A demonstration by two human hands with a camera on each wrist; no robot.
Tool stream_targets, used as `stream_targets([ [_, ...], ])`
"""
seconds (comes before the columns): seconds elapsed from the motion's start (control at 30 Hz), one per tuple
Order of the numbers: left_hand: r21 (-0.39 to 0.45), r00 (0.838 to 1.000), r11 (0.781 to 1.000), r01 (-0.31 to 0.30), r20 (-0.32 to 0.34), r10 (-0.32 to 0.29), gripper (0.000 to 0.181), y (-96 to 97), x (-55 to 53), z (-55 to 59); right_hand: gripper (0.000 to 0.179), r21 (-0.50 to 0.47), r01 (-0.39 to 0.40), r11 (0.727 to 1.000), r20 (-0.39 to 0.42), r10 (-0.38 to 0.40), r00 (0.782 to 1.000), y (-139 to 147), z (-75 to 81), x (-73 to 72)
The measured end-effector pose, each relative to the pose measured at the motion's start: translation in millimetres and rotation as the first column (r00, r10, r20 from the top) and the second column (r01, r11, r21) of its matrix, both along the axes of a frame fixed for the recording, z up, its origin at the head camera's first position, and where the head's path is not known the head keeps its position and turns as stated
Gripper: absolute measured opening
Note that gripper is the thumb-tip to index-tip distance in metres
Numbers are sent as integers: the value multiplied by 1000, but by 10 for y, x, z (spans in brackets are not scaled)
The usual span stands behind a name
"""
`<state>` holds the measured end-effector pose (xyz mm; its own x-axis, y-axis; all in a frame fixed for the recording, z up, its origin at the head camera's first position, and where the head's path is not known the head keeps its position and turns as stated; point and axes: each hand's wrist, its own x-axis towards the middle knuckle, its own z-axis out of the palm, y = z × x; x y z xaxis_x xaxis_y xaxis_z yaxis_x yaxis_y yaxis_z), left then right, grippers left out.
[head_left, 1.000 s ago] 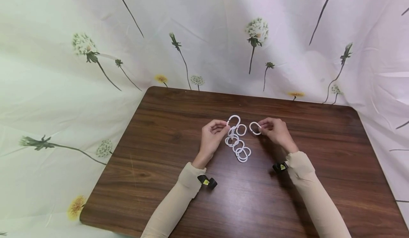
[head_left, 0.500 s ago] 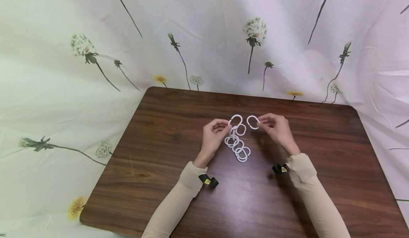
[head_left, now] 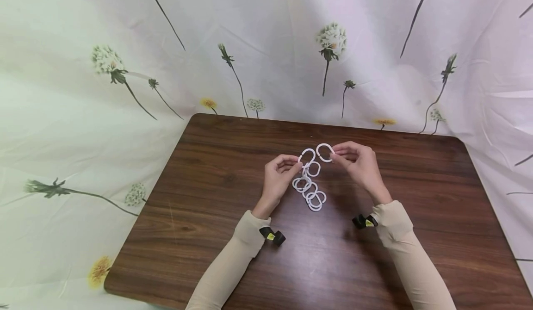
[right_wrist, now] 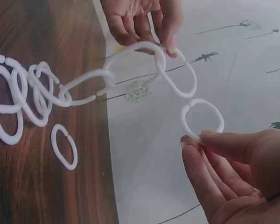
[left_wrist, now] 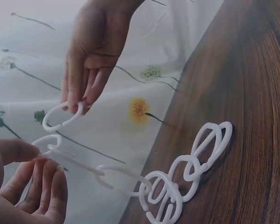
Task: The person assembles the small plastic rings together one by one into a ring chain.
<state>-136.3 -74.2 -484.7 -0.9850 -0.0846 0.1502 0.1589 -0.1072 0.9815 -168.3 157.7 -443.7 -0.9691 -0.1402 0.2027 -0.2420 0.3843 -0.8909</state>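
Thumb and fingers of my left hand (head_left: 278, 178) pinch the end ring (head_left: 307, 150) of a chain of white plastic C-shaped rings. From there the chain (right_wrist: 88, 74) slopes down to the table, where its lower rings (left_wrist: 199, 175) lie bunched and overlapping. My right hand (head_left: 361, 169) pinches a single white C-shaped ring (right_wrist: 220, 119) by its edge. That ring hangs in the air just right of the chain's end ring, close to it; whether they touch I cannot tell. In the right wrist view, one loose ring (right_wrist: 54, 145) lies on the table beside the chain.
All this is above the back half of a dark brown wooden table (head_left: 216, 185) with rounded corners. A white cloth printed with dandelions (head_left: 283, 60) hangs behind and beside it. Black wrist cameras (head_left: 272, 237) sit by both cream sleeves.
My right hand has moved left and slightly away from me, bringing its ring close to the chain's end ring. My left hand has kept its pinch and barely shifted.
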Motion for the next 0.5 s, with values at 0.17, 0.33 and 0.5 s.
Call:
stream_targets([
  [0.17,6,1000,1000,3,0,-3,20,3,6,0,22,-26,-14,1000,15,14,1000,-55,48,37],
  [0.33,7,1000,1000,8,8,-8,21,1,18,4,25,-37,-29,999,9,29,1000,-90,50,59],
  [0.5,16,1000,1000,18,6,-18,22,1,18,10,24,-23,-26,999,-1,26,1000,-126,52,60],
])
